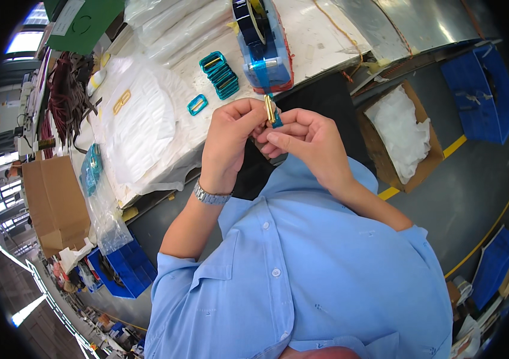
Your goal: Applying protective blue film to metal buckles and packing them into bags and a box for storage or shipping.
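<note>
- The left hand (229, 133) pinches narrowly, thumb and index finger closed on the left side of a buckle (269, 109), a slim metal bar shape with a bright gold shine.
- The right hand (311, 136) curls in from the other side, its thumb and fingers bent with only a narrow space between them, at the buckle's lower end beside glossy teal film (278, 122); whether they grip it or merely touch it, one cannot tell.
- Just beyond the fingertips stands a dispenser (275, 69), its body smooth and blue, with a dark, round tape roll (247, 24) at its far end.
- Left of the fingers lies a wrapped buckle (197, 105), a rounded rectangular frame in shiny teal; farther off, a stack (221, 76) of similar teal frames leans in an overlapping row.
- Well to the left of the fingers, a bare gold loop (121, 102) with rounded ends rests on a crinkled, translucent white sheet (144, 140).
- A metal-link watch (211, 195) circles the wrist below the left fingers.
- To the right of the fingers, a brown cardboard carton (434, 160) holds crumpled white plastic (403, 131).
</note>
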Motion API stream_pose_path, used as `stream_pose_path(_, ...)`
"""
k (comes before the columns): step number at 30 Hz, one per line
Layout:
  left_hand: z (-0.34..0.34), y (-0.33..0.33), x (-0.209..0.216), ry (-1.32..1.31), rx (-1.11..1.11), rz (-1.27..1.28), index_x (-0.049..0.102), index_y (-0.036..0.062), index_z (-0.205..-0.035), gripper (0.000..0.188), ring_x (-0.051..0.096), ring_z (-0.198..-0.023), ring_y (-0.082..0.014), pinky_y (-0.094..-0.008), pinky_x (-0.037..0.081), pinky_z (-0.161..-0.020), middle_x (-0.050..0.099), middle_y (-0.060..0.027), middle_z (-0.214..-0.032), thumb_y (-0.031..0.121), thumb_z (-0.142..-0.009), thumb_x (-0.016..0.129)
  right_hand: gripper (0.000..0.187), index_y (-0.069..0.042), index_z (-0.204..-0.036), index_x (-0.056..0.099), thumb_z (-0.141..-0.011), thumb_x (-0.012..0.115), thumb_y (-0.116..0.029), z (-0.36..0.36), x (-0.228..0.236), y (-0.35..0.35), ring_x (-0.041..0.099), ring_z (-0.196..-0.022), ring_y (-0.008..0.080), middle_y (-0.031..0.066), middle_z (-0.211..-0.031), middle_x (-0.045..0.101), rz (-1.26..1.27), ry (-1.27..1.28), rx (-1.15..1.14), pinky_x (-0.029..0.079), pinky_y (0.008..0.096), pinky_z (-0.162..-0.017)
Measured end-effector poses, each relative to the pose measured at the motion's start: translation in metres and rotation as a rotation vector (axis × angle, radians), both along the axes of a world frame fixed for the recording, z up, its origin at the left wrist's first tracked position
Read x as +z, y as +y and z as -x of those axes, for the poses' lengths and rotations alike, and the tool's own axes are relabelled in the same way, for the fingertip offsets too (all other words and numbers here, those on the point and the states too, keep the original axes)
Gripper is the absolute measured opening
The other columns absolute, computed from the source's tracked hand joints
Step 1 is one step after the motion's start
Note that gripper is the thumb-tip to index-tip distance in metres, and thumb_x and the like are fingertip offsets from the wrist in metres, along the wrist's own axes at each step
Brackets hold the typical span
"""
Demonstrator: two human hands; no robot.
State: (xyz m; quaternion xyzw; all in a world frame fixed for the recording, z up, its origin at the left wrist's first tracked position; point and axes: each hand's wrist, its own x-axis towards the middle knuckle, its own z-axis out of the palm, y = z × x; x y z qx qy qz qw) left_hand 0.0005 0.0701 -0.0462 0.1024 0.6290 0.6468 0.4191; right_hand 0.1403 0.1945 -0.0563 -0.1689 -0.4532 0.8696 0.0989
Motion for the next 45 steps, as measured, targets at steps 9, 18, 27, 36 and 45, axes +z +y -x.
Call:
stream_pose_path(9, 0.015, -0.005, 0.003, -0.144, -0.156, -0.027, 0.075, 0.0012, -0.098, 0.018, 0.055, -0.070, -0.0061, -0.0218, 0.045, -0.064, 0.063, 0.0017, -0.079, 0.017, -0.103, 0.068, 0.013, 0.004, -0.102, 0.073, -0.103, 0.071, -0.008, 0.004, 0.009, 0.015, 0.075, -0.075, 0.0114, 0.0101, -0.090, 0.080, -0.344, -0.069, 0.068, 0.060, 0.0248, -0.066)
stream_pose_path(18, 0.007, -0.001, 0.008, -0.066, -0.078, 0.080, 0.077, 0.0024, -0.100, 0.019, 0.053, -0.066, -0.0045, -0.0216, 0.046, -0.063, 0.063, 0.0033, -0.077, 0.019, -0.104, 0.069, 0.014, 0.003, -0.106, 0.075, -0.103, 0.071, -0.010, 0.001, 0.013, 0.016, 0.072, -0.071, 0.0120, 0.0128, -0.091, 0.079, 0.046, -0.084, 0.194, 0.059, 0.0259, -0.069)
stream_pose_path(27, 0.017, -0.004, 0.012, -0.268, -0.165, -0.007, 0.076, 0.0022, -0.100, 0.019, 0.055, -0.068, -0.0063, -0.0238, 0.047, -0.065, 0.061, 0.0040, -0.078, 0.018, -0.105, 0.068, 0.025, 0.003, -0.113, 0.072, -0.091, 0.082, -0.003, -0.004, 0.017, 0.037, 0.072, -0.084, 0.0096, 0.0056, -0.092, 0.075, -0.744, -0.024, 0.065, 0.058, 0.0248, -0.076)
stream_pose_path(36, 0.024, 0.004, 0.025, -0.444, -0.116, 0.050, 0.073, 0.0062, -0.094, 0.014, 0.051, -0.065, -0.0066, -0.0242, 0.044, -0.063, 0.063, 0.0040, -0.077, 0.017, -0.103, 0.071, 0.060, 0.006, -0.144, 0.062, -0.089, 0.085, -0.007, 0.029, 0.012, 0.044, 0.073, -0.116, 0.0180, 0.0126, -0.131, 0.076, -0.673, 0.140, 0.113, 0.057, 0.0325, -0.102)
stream_pose_path(45, 0.020, 0.008, 0.028, -0.525, -0.084, 0.099, 0.072, 0.0086, -0.096, 0.016, 0.054, -0.068, -0.0071, -0.0247, 0.048, -0.065, 0.063, 0.0044, -0.077, 0.020, -0.106, 0.065, 0.051, 0.010, -0.138, 0.064, -0.093, 0.083, -0.006, 0.032, 0.013, 0.033, 0.074, -0.111, 0.0154, 0.0156, -0.123, 0.078, -0.517, 0.073, -0.019, 0.057, 0.0302, -0.100)
